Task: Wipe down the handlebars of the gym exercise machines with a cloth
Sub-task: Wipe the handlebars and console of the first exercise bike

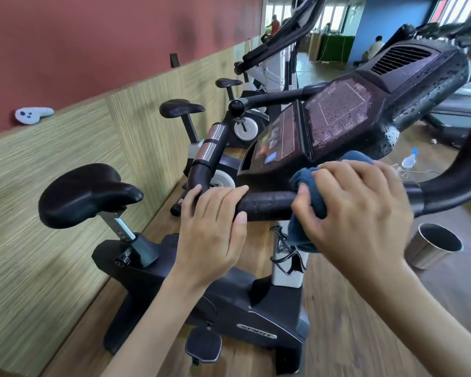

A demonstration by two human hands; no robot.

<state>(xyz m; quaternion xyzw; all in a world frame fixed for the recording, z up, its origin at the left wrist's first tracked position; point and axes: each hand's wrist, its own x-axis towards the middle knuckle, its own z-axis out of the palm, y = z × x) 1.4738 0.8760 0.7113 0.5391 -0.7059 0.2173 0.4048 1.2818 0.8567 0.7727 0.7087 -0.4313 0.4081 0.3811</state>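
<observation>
I saw the left grip wrapped on the handlebar at its bend, fingers over the top and thumb under. The right grip was clamped on the blue cloth. The cloth was bunched round the bar at 3 o'clock from the left grip, its tail hanging below. The bare bar between the grips had droplets on it. The console, at 12 o'clock from the cloth, was also wet. The saddle was at 9 o'clock, well apart. The steel cup was at 4 o'clock from the right grip, and a bottle lay on the floor at 2 o'clock.
</observation>
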